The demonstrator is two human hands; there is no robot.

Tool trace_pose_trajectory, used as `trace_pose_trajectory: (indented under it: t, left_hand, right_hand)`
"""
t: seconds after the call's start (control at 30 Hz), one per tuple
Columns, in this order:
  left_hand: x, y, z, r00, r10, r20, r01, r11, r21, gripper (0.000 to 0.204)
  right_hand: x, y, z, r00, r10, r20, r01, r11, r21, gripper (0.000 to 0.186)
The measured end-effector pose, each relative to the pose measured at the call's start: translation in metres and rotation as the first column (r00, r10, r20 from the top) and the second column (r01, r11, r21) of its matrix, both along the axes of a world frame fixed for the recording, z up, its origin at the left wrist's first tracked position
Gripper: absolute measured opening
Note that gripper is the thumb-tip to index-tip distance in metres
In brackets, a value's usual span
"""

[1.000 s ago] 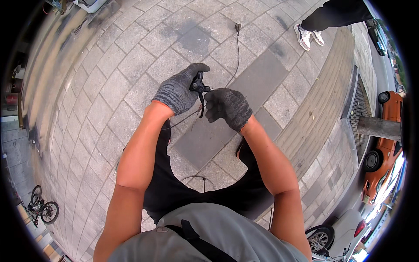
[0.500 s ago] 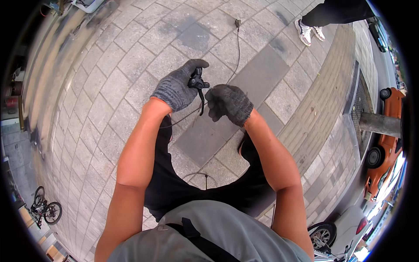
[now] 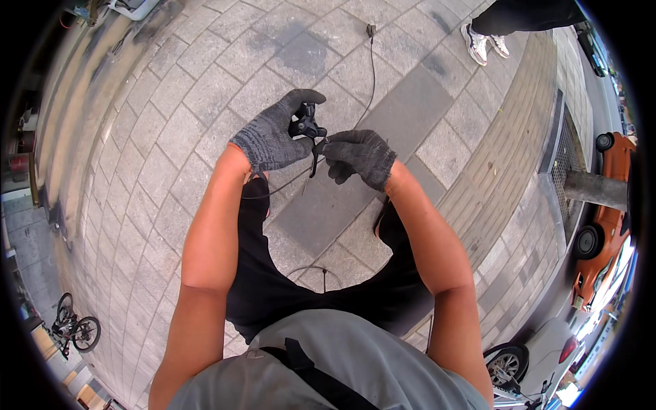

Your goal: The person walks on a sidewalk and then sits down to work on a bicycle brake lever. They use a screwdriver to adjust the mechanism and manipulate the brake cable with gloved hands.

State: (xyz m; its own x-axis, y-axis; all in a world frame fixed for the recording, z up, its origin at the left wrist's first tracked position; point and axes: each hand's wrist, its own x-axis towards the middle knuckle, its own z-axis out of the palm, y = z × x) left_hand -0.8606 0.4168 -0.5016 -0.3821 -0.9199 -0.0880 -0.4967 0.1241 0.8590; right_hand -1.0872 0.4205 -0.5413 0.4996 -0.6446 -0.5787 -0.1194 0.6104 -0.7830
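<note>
My left hand (image 3: 268,134), in a grey knit glove, grips a black brake lever assembly (image 3: 307,126) with a thin dark curved blade pointing down. My right hand (image 3: 359,158), in a darker grey glove, has thumb and forefinger pressed together at the lever's lower right side, at a small piece or cable end too small to make out; its other fingers curl. A thin black cable (image 3: 372,75) runs over the pavement beyond my hands to a small dark fitting (image 3: 371,31). Another length of cable (image 3: 279,188) passes below my left hand.
Grey paving (image 3: 184,123) surrounds me, with a tactile strip on the right. A person's legs and white shoes (image 3: 482,44) stand at upper right. A bicycle (image 3: 75,328) is at lower left; an orange car (image 3: 600,232), a white car (image 3: 540,355) and a post (image 3: 594,191) are on the right.
Both hands and the lever have shifted slightly upward in the view. My right thumb and forefinger have moved in closer to the lever's side.
</note>
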Motion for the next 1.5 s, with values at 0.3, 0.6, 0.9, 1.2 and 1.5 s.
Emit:
trace_pose_trajectory:
  t: [0.3,0.6,0.9,1.2,1.5]
  left_hand:
    - [-0.008,0.000,0.010,0.994,0.106,0.010,-0.106,0.990,0.089,0.054]
    - [-0.006,-0.003,-0.003,0.992,0.064,-0.108,-0.051,0.992,0.118,0.041]
    - [-0.006,-0.001,0.003,0.997,0.043,-0.060,-0.033,0.987,0.157,0.043]
    - [-0.010,0.000,0.010,0.985,0.091,-0.147,-0.064,0.981,0.181,0.039]
    - [-0.006,-0.001,0.003,0.970,0.103,-0.220,-0.060,0.980,0.191,0.036]
  right_hand:
    - [0.001,0.005,0.008,0.999,-0.021,0.040,0.024,0.996,-0.081,0.036]
    - [-0.003,0.001,0.006,0.998,0.021,0.061,-0.019,0.999,-0.041,0.038]
    - [-0.005,0.002,0.007,0.997,0.052,-0.060,-0.062,0.982,-0.178,0.033]
    - [-0.004,0.004,0.007,0.999,0.025,-0.043,-0.033,0.978,-0.207,0.034]
    - [-0.004,0.005,0.013,1.000,0.013,0.002,-0.013,0.989,-0.147,0.036]
